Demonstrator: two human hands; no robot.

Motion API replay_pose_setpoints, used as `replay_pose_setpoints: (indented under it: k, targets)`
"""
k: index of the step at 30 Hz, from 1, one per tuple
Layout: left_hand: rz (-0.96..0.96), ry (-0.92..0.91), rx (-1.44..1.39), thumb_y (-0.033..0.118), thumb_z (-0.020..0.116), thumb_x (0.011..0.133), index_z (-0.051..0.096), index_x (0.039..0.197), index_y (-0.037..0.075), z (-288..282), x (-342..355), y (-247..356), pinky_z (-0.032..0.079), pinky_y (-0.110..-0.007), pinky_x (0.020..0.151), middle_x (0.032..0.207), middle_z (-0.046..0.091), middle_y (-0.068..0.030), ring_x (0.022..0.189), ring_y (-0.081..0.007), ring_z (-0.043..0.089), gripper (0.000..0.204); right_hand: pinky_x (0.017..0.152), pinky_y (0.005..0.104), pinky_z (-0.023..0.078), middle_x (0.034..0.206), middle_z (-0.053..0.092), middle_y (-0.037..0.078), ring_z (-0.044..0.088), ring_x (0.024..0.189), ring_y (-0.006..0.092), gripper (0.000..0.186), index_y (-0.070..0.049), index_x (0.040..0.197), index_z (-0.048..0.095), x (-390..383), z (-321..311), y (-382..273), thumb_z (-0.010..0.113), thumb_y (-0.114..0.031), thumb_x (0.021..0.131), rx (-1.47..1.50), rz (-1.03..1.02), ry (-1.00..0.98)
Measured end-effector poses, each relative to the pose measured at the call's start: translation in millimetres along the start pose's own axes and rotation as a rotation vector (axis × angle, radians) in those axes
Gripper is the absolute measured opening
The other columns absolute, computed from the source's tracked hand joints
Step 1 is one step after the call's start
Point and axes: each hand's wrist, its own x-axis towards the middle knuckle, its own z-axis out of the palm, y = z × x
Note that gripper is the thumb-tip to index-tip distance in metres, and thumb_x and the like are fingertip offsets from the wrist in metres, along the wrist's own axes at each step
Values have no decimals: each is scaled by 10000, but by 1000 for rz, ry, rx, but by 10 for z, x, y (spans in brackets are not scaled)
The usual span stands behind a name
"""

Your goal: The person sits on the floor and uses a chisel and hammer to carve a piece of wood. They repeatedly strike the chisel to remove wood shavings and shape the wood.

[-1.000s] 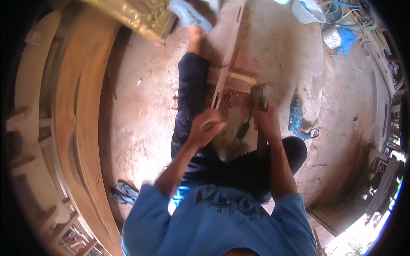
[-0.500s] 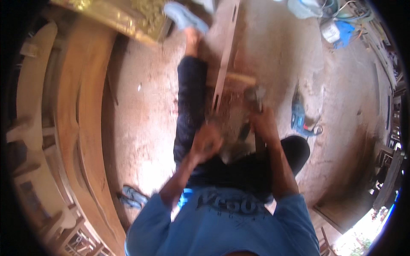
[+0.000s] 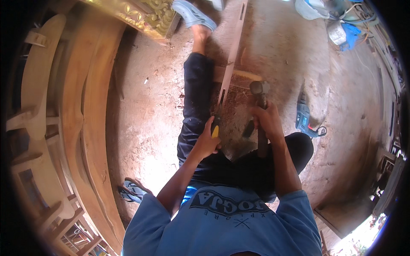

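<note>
The person sits on the floor (image 3: pixel 147 102), the left leg in dark trousers stretched forward and the right leg bent. The left hand (image 3: pixel 206 144) is curled closed around a hand tool with a yellow-and-black handle (image 3: pixel 215 130), the index finger lying up along it; its working end is too indistinct to make out. This tool stands at the near end of a narrow slotted wooden strip (image 3: pixel 231 59), which runs away from the person and crosses over a wooden block (image 3: pixel 245 76). The right hand (image 3: pixel 269 121) is wrapped around the handle of a hammer (image 3: pixel 259 88) just below its head, the head pointing away from the person. A dark tool (image 3: pixel 248 129) shows just beside the right fingers; whether they touch it cannot be told. To the right, a blue-grey power drill (image 3: pixel 303 118) lies on the floor near the right knee. Well to the left are long wooden boards (image 3: pixel 96 102), with a pair of flip-flops (image 3: pixel 133 190) near them. A carved golden panel (image 3: pixel 159 19) stands beyond, close to the clog (image 3: pixel 193 16) on the left foot.
</note>
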Motion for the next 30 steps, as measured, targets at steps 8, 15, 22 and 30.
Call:
replay_pose_setpoints:
  k: [8, 15, 22, 30]
  targets:
    - [133, 91, -181, 60, 632, 918, 169, 1633, 137, 136, 344, -216, 463, -259, 459, 898, 635, -81, 553, -114, 562, 856, 452, 312, 407, 583, 533, 35, 514, 454, 132, 133, -30, 845, 516, 59, 8, -12, 636, -86, 860, 12, -23, -35]
    - [596, 27, -622, 113, 481, 1014, 71, 1649, 314, -599, -72, 560, 505, -259, 478, 1059, 636, -161, 622, -171, 633, 781, 443, 299, 427, 631, 532, 18, 513, 464, 129, 118, -48, 862, 526, 108, -6, -6, 639, -79, 860, 46, 41, -38]
    - [880, -242, -404, 180, 841, 826, 468, 1375, 124, -984, -270, 1229, 574, -295, 662, 1058, 643, -117, 772, -191, 703, 666, 438, 297, 439, 643, 525, 20, 517, 477, 123, 137, -44, 915, 537, 120, 39, 25, 653, -96, 865, 85, 84, -41]
    - [959, 478, 770, 267, 837, 841, 741, 1011, 54, -1091, -94, 1692, 585, -386, 726, 931, 737, -149, 782, -194, 723, 288, 440, 298, 446, 660, 528, 23, 516, 483, 128, 166, -56, 942, 520, 172, 36, 99, 657, -112, 867, 56, 173, -20]
